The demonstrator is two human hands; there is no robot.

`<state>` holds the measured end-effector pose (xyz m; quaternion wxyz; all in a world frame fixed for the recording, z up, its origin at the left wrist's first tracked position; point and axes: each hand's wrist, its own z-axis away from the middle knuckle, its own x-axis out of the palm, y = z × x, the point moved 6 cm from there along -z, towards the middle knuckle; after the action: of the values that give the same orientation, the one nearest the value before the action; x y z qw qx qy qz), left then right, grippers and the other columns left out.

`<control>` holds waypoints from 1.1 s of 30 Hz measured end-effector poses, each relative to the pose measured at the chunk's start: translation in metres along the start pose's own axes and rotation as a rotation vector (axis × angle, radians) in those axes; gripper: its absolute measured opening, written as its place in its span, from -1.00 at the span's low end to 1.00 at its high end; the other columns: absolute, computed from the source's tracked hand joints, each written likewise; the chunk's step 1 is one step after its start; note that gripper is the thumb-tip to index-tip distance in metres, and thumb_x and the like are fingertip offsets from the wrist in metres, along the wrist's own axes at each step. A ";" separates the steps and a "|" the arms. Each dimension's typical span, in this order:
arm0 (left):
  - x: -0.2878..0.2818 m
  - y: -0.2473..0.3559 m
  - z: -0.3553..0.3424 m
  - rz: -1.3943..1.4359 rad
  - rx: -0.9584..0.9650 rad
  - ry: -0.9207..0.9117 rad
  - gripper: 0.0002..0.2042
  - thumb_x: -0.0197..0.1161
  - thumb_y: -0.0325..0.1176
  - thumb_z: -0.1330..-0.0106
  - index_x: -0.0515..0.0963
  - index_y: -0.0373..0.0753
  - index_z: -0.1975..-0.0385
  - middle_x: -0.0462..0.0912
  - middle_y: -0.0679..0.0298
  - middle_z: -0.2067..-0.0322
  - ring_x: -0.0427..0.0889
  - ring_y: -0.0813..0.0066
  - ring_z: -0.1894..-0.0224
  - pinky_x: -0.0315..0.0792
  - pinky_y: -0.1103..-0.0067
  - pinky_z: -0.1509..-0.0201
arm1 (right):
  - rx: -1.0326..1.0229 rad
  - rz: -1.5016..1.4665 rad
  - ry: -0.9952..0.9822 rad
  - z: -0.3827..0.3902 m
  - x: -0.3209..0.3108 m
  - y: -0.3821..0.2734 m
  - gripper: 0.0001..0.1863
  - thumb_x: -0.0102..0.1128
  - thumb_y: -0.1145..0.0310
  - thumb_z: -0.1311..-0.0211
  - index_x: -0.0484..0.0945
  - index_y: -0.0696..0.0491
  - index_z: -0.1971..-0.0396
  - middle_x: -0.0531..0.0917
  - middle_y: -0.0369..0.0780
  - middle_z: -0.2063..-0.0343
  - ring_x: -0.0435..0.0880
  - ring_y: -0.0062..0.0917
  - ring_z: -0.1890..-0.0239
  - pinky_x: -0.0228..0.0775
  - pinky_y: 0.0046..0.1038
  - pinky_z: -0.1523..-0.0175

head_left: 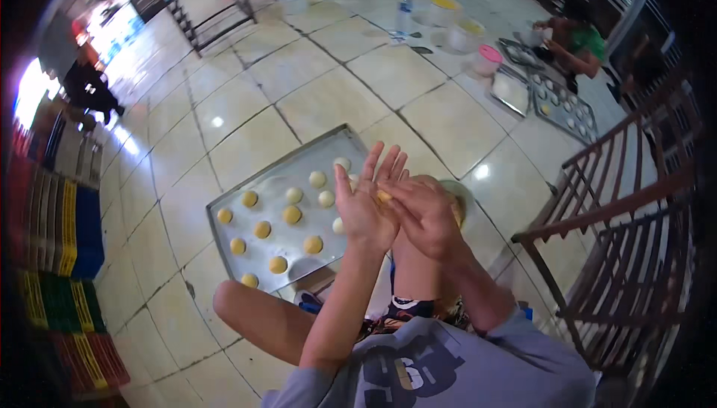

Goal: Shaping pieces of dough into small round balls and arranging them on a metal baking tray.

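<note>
My left hand (367, 210) is held palm up over the right part of a metal baking tray (261, 174), its fingers stretched out and spread. A small piece of yellow dough (384, 196) lies against its palm, pinched by the fingertips of my right hand (427, 217). On the tray sit several round dough balls, yellow ones (292, 215) at the left and front and paler ones (317, 179) toward the right. My hands and forearm hide part of the tray's right side. Behind my right hand, a pale green bowl (467, 193) shows only in part.
Brown metal racks (597, 221) rise close on my right. Stacked colored crates (86, 232) line the left. Farther right, a person (579, 38) sits by trays of dough pieces (564, 106), near tubs (464, 35) and a water bottle (404, 11). Another person (78, 72) is at the far left.
</note>
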<state>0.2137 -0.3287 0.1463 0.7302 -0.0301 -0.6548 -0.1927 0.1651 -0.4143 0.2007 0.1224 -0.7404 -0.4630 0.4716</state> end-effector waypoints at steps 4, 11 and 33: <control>-0.027 0.020 0.000 0.100 0.137 0.011 -0.37 -0.25 0.14 -0.47 0.22 -0.24 -0.30 0.33 -0.02 -0.25 0.38 0.16 -0.25 0.25 0.29 -0.35 | -0.014 -0.129 -0.142 0.018 0.021 -0.007 -0.59 0.08 0.49 -0.23 0.50 0.21 -0.09 0.59 -0.07 -0.07 0.53 -0.25 -0.15 0.24 -0.30 -0.29; -0.065 0.001 0.015 -0.041 0.178 0.058 -0.40 -0.28 0.12 -0.48 0.15 -0.16 -0.36 0.30 0.01 -0.28 0.34 0.14 -0.29 0.31 0.28 -0.32 | -0.137 -0.099 -0.341 0.023 0.045 -0.020 -0.52 0.02 0.44 -0.29 0.37 0.25 -0.21 0.41 -0.01 -0.24 0.28 -0.20 -0.36 0.05 -0.23 -0.41; -0.073 0.040 0.040 0.060 0.466 0.119 -0.44 -0.21 0.09 -0.48 0.15 -0.02 -0.39 0.29 0.18 -0.32 0.30 0.21 -0.32 0.16 0.30 -0.38 | -0.175 -0.223 -0.518 0.054 0.054 -0.023 -0.48 0.02 0.40 -0.32 0.30 0.29 -0.24 0.34 0.01 -0.29 0.30 -0.21 -0.35 0.05 -0.20 -0.43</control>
<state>0.1835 -0.2623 0.0901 0.7602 0.1313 -0.6361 -0.0163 0.1146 -0.3724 0.1546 -0.0132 -0.5476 -0.5964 0.5868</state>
